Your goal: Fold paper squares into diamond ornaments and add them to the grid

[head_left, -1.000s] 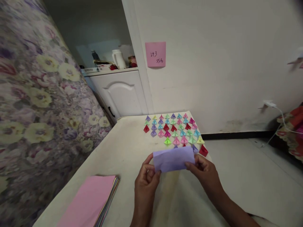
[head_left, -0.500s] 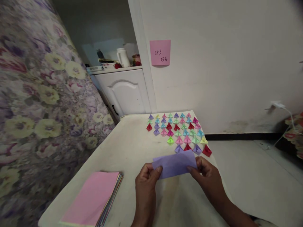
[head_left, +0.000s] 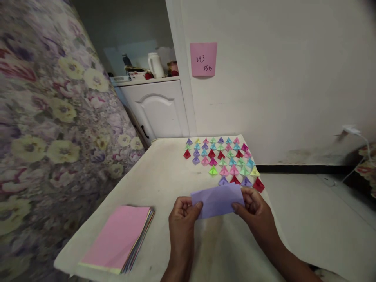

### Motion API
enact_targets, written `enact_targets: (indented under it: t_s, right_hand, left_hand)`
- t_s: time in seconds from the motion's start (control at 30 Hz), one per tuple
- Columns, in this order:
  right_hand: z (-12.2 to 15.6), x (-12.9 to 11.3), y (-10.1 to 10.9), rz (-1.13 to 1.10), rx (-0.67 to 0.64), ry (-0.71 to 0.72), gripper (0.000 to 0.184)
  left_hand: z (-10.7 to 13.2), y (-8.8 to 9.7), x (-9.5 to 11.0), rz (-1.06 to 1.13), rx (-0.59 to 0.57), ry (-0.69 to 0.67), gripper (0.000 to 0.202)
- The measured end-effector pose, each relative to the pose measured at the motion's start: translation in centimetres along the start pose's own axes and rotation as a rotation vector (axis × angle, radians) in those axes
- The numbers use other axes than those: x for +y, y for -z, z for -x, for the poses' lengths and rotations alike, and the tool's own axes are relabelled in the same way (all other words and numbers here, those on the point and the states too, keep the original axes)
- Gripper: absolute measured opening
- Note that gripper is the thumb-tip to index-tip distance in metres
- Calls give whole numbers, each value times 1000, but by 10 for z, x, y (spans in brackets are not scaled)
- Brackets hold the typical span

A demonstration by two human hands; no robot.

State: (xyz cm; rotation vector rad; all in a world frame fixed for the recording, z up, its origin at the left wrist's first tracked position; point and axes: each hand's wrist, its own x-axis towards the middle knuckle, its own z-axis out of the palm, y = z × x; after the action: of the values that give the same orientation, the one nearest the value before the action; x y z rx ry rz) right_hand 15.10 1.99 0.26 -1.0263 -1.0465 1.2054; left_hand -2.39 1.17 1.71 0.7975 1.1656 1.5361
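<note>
A purple sheet of paper (head_left: pixel 217 201), folded into a wide rectangle, is held up above the near part of the table. My left hand (head_left: pixel 185 213) pinches its left end, with the thumb on the near face. At the other end my right hand (head_left: pixel 254 205) grips it the same way, thumb in front and fingers curled behind. Just beyond the sheet lie rows of small folded paper pieces (head_left: pixel 224 170) in many colours, and its top edge covers part of the nearest row.
A stack of coloured paper (head_left: pixel 119 237), pink on top, lies at the table's left front. The cream tabletop (head_left: pixel 147 176) meets the wall at the back. A floral curtain (head_left: pixel 64 129) hangs at left, and a white cabinet (head_left: pixel 158 113) stands behind. A pink note (head_left: pixel 203 58) is on the wall.
The view has shifted slightly, so the table and wall sit a little differently in it. Both hands still hold the purple paper, whose edges now look more closely lined up.
</note>
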Motion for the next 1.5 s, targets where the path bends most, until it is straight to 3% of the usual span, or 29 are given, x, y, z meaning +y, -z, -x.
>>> enact_targets:
  t_s: [0.13, 0.3, 0.37, 0.53, 0.67, 0.83, 0.93, 1.03, 1.17, 1.37, 1.5]
  right_hand:
    - [0, 1, -2, -9, 32, -27, 66]
    - [0, 1, -2, 12, 28, -31, 67]
    - [0, 3, -2, 30, 47, -26, 65]
    - [-2, 11, -2, 45, 95, 6, 61]
    - [1, 15, -6, 72, 87, -5, 58]
    - [7, 12, -15, 5, -33, -65, 54]
    - [9, 13, -18, -49, -120, -124, 43]
    - [8, 15, -18, -33, -126, -156, 32]
    - [6, 13, -18, 7, -111, -182, 31]
    - [6, 10, -16, 39, -89, -180, 33]
    - [6, 9, -15, 17, -86, -154, 32]
  left_hand:
    - [-1, -2, 2, 13, 11, -47, 34]
    - [-5, -2, 0, 77, 20, -13, 53]
    - [-5, -4, -3, 192, 4, 62, 49]
    - [6, -18, -17, 521, -43, 322, 18]
    - [15, -26, -32, 531, -73, 475, 11]
    - [13, -24, -40, 357, -12, 372, 16]
    - [11, -22, -39, 247, 15, 343, 17]
    - [11, -21, -38, 160, 23, 333, 22]
    - [8, -17, -36, 103, 27, 316, 25]
    - [-2, -7, -27, 164, 63, 232, 19]
    - [1, -10, -27, 259, 47, 233, 17]
